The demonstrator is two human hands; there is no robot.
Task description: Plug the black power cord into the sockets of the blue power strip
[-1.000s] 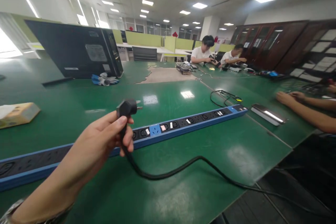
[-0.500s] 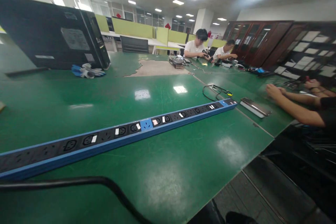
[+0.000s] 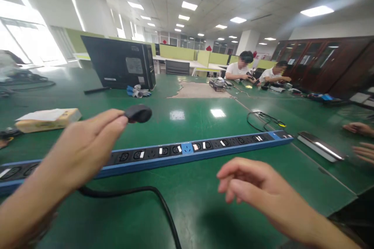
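Raised over the power strip, my left hand (image 3: 84,149) pinches a small black rounded piece (image 3: 139,113) that looks like a plug; its front end points right. The long power strip (image 3: 188,153), blue with black sockets and several white labels, lies across the green table, partly hidden behind my left forearm. A thick black cable (image 3: 131,190) comes out from behind my left wrist and curves toward the near edge; where it joins is hidden. My right hand (image 3: 251,186) hovers in front of the strip, fingers loosely curled and apart, holding nothing.
A black computer case (image 3: 122,64) stands at the back left, gloves (image 3: 138,91) beside it. A tissue pack (image 3: 48,120) lies left. Toward the right are a coiled cable (image 3: 263,118) and a flat silver-white device (image 3: 320,147). Another person's hands (image 3: 362,140) are at the right edge.
Both my hands have come into view, the left one with the black plug-like piece. The view has tilted up and turned left, bringing in the tissue pack.
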